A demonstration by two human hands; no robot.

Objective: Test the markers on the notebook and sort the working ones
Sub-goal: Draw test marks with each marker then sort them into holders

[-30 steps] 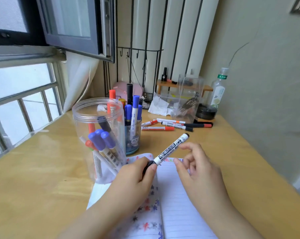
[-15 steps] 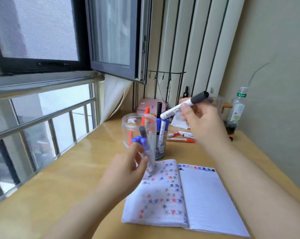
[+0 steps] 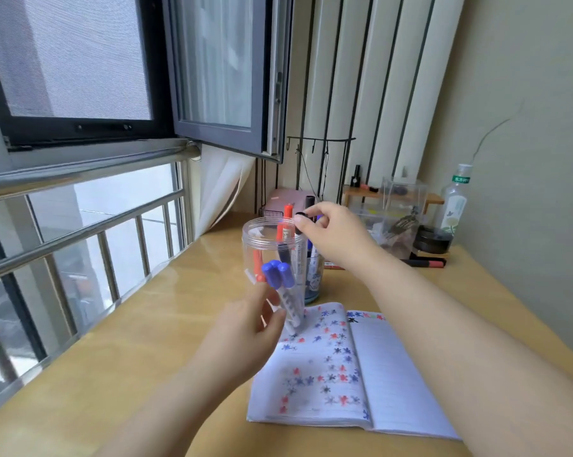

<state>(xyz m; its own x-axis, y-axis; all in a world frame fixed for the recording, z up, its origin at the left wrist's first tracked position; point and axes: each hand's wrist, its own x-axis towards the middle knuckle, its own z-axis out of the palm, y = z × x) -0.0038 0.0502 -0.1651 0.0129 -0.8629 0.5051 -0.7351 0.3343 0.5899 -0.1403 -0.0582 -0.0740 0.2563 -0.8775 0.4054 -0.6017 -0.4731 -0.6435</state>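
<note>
Black-capped marker (image 3: 299, 240) (upright) over clear jar (image 3: 271, 258)

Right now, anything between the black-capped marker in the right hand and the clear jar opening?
Nothing visible blocks it. The right hand pinches the black-capped marker at the rim of the clear jar, barrel already pointing down inside. Markers already in the jar lean toward its near side. The left hand is by the jar's base, below the opening.
</note>
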